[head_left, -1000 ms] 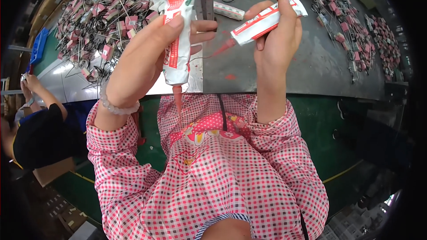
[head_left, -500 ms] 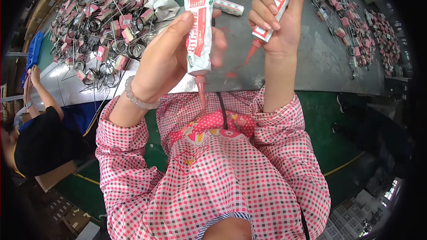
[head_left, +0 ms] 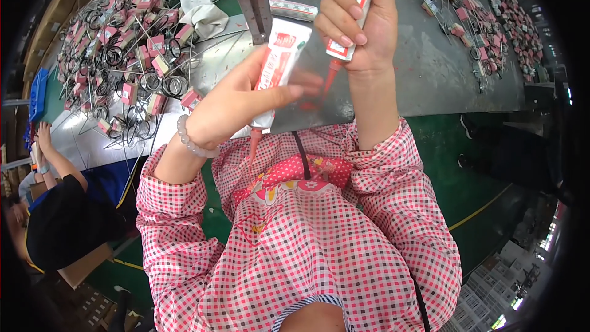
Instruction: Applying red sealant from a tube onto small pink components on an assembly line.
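Observation:
My left hand (head_left: 224, 107), a beaded bracelet at its wrist, is closed around a white and red squeeze tube (head_left: 279, 61). The thumb lies across the tube's front, while the fingers behind it are blurred. Its thin red nozzle (head_left: 254, 142) points down toward my lap, and the tube leans with its flat end to the upper right. Higher and to the right, my right hand (head_left: 372, 34) grips a second, similar tube (head_left: 340, 50), fingers folded over it. That one's red nozzle (head_left: 332, 74) points down over the table, apart from the first tube.
A metal post (head_left: 249, 0) stands just beyond my left hand. Behind it lie a printed white roll-shaped thing (head_left: 294, 8) and a crumpled pale cloth (head_left: 200, 9). Pink blocks with black wires pile up at left (head_left: 144, 55) and right (head_left: 461, 12). A co-worker (head_left: 58, 203) is at far left.
The left tube has swung from nearly upright to leaning right, and my left thumb now lies lower across it. My right hand appears higher and further left; the whole view has shifted slightly.

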`<state>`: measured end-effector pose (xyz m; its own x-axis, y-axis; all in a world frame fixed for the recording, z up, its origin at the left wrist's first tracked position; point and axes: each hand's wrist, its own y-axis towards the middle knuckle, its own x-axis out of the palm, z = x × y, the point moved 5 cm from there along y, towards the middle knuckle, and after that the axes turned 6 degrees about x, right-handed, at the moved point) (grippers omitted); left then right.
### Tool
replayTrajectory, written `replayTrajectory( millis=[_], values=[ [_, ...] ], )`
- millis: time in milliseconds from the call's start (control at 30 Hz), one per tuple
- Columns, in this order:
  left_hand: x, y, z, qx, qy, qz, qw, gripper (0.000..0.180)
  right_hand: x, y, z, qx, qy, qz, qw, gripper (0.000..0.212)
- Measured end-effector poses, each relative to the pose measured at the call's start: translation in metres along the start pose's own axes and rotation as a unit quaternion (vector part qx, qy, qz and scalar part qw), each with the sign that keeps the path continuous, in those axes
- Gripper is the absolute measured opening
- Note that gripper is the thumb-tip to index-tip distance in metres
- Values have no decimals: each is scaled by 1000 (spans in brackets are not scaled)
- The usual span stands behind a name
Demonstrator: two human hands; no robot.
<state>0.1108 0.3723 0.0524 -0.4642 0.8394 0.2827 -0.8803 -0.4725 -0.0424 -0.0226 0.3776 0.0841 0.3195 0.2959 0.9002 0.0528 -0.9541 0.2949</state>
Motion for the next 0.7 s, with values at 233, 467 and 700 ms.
replayTrajectory(
  millis=[233, 467, 700],
  values=[
    [3, 1, -4, -38, -10, -50, 998, 35, 0, 6, 1, 14, -74, -77, 994, 23],
    [-13, -2, -4, -1, 16, 22, 1000, 32, -9, -4, 2, -150, -390, 12, 909, 14],
    [-12, -5, -3, -11, -2, 12, 1000, 35, -10, -15, 14, -61, -429, -20, 901, 31]
  ],
)
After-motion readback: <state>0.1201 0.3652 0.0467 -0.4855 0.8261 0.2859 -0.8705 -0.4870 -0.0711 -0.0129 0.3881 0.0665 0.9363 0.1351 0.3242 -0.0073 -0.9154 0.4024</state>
